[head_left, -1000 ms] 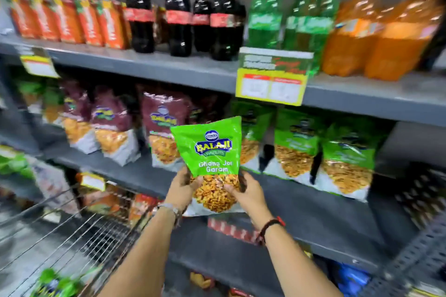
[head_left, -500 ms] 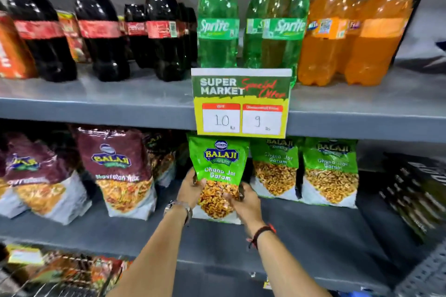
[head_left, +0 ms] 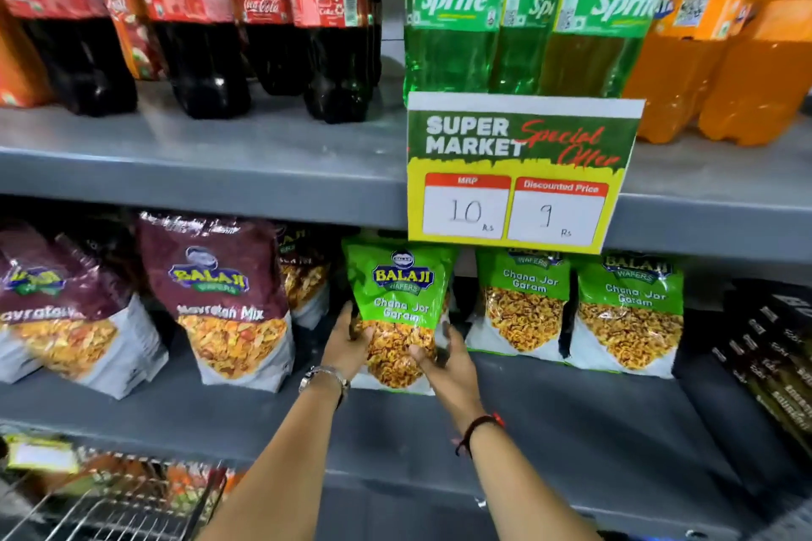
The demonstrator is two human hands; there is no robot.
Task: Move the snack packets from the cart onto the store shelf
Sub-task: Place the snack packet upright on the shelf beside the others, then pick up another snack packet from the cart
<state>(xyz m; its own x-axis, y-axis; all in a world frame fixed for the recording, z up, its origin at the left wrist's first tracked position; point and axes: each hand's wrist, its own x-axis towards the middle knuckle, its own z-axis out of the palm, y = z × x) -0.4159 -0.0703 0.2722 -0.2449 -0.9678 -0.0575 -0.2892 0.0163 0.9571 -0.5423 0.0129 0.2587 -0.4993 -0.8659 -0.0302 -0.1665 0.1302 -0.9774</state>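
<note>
A green Balaji Chana Jor Garam packet point(head_left: 402, 286) stands upright on the grey middle shelf point(head_left: 571, 417), under the price sign. My left hand point(head_left: 347, 343) grips its lower left side and my right hand point(head_left: 444, 358) grips its lower right side. Two matching green packets point(head_left: 523, 303) point(head_left: 630, 312) stand to its right. The wire cart point(head_left: 114, 510) shows at the bottom left, its contents blurred.
Maroon Navratan Mix packets point(head_left: 228, 303) fill the shelf to the left. A yellow and green price sign point(head_left: 518, 171) hangs from the upper shelf, which carries cola, Sprite and orange soda bottles. Dark boxes point(head_left: 773, 360) lie at the right end.
Both hands carried the green packet forward from mid-air in front of the shelf and set it down on the middle shelf beside the other green packets. The camera moved closer.
</note>
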